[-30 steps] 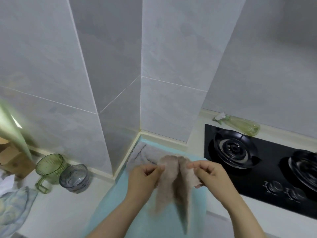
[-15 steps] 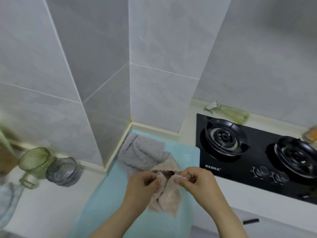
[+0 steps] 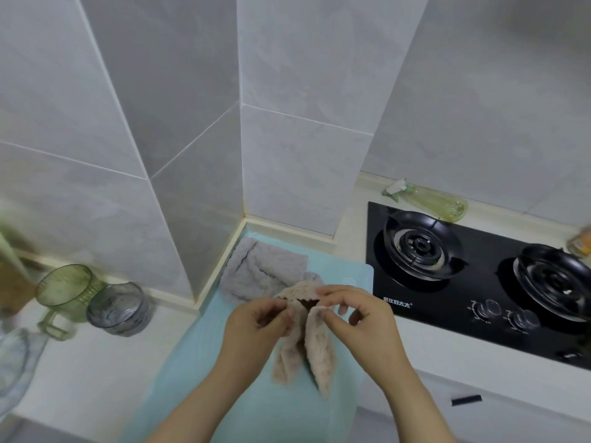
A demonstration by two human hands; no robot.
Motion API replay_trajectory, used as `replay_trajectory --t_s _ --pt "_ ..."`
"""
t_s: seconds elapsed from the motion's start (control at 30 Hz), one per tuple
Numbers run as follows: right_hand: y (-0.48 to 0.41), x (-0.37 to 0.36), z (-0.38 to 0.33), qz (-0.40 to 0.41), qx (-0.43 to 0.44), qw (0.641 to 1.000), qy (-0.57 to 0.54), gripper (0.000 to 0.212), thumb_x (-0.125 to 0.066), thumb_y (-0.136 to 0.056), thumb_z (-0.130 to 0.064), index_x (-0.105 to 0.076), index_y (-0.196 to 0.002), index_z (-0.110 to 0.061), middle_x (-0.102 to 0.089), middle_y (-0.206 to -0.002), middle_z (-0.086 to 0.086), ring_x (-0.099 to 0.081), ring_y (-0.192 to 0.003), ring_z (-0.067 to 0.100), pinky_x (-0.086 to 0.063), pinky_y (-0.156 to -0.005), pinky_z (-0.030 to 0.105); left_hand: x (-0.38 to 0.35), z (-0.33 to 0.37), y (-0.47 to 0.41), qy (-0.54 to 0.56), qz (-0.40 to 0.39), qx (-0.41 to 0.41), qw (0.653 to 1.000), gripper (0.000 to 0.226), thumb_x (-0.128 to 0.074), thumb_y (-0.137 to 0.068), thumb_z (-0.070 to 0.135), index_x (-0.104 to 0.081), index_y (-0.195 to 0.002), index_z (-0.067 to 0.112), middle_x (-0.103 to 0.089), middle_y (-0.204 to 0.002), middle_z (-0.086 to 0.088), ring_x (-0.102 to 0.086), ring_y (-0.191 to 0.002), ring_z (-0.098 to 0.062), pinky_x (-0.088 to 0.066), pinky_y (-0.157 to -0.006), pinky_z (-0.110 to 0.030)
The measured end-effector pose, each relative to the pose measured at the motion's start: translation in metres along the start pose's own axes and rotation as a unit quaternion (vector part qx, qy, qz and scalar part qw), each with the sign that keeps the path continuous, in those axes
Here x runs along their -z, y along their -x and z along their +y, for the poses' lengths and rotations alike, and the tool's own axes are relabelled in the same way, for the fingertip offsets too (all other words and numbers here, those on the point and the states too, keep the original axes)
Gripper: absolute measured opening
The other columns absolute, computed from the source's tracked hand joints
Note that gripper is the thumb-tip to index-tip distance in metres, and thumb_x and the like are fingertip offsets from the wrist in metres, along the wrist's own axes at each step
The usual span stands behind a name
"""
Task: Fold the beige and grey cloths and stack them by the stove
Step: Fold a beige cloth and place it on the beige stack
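The beige cloth (image 3: 315, 353) hangs crumpled between both hands above the light blue mat (image 3: 224, 394). My left hand (image 3: 259, 327) pinches its upper edge on the left. My right hand (image 3: 361, 318) pinches the edge on the right, close beside the left hand. The grey cloth (image 3: 260, 273) lies bunched on the mat's far end, in the wall corner, just behind the beige cloth. The black gas stove (image 3: 479, 282) sits to the right of the mat.
A green cup (image 3: 64, 290) and a grey glass bowl (image 3: 116, 310) stand on the white counter at left. A spray bottle (image 3: 431, 201) lies behind the stove. Tiled walls close the back. A drawer handle (image 3: 465, 400) shows below the counter edge.
Both hands lowered the beige cloth and drew close together, regripping its top edge. The view shifted so more of the stove and the grey cloth shows.
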State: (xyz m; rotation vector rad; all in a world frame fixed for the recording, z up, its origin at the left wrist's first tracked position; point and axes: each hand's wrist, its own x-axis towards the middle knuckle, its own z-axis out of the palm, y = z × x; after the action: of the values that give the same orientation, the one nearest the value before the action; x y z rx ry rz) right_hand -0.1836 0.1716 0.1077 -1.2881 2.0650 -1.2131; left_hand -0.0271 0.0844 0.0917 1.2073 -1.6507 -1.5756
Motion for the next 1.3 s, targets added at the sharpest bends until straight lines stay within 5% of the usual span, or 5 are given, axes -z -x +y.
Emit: replay_trajectory --t_s 0.1,0.3,0.8,1.07,1.3 --pt "-0.004 0.001 -0.006 -0.011 -0.008 1.000 -0.011 0.020 -0.074 -0.079 -0.012 -0.071 -0.073 -0.031 -0.059 -0.063 -0.025 -0.042 -0.053 0.004 -0.032 -0.054 0.013 0.002 0.007 0.000 0.002 0.002 -0.024 1.000 0.016 -0.065 -0.086 0.008 -0.076 -0.080 0.020 -0.074 -0.073 0.000 -0.071 -0.072 -0.018 -0.058 -0.078 -0.043" --pt "-0.010 0.001 -0.013 -0.016 0.014 0.999 -0.033 0.011 -0.076 -0.082 -0.022 -0.073 -0.074 -0.030 -0.068 -0.076 -0.011 -0.059 -0.071 0.007 -0.042 -0.063 0.018 0.005 0.017 0.001 0.015 -0.010 -0.042 0.999 0.021 -0.061 -0.089 0.007 -0.076 -0.080 0.019 -0.074 -0.074 0.002 -0.072 -0.072 -0.014 -0.058 -0.079 -0.042" --pt "-0.011 0.000 -0.026 -0.030 0.009 0.999 -0.029 0.006 -0.076 -0.081 -0.029 -0.075 -0.075 -0.030 -0.065 -0.074 -0.010 -0.053 -0.066 0.004 -0.038 -0.060 0.016 0.011 0.025 0.000 -0.030 -0.054 -0.095 0.994 0.019 -0.059 -0.089 0.023 -0.074 -0.079 0.019 -0.071 -0.076 -0.007 -0.067 -0.076 -0.028 -0.054 -0.075 -0.054" --pt "-0.011 0.000 -0.031 -0.030 0.020 0.999 -0.029 0.007 -0.076 -0.081 -0.027 -0.075 -0.075 -0.031 -0.064 -0.073 -0.014 -0.050 -0.063 0.001 -0.035 -0.057 0.013 0.013 0.032 0.003 -0.066 -0.046 -0.126 0.989 0.026 -0.066 -0.086 0.019 -0.072 -0.069 0.038 -0.066 -0.063 0.007 -0.054 -0.055 0.000 -0.042 -0.053 -0.015" --pt "-0.013 0.007 -0.032 -0.046 0.034 0.998 0.017 0.013 -0.077 -0.078 -0.036 -0.069 -0.070 -0.031 -0.061 -0.072 -0.015 -0.044 -0.055 0.004 -0.034 -0.055 0.015 0.018 0.032 -0.003 -0.115 -0.014 -0.139 0.983 0.021 -0.062 -0.087 0.016 -0.071 -0.068 0.019 -0.063 -0.064 -0.005 -0.054 -0.056 -0.014 -0.040 -0.053 -0.022"
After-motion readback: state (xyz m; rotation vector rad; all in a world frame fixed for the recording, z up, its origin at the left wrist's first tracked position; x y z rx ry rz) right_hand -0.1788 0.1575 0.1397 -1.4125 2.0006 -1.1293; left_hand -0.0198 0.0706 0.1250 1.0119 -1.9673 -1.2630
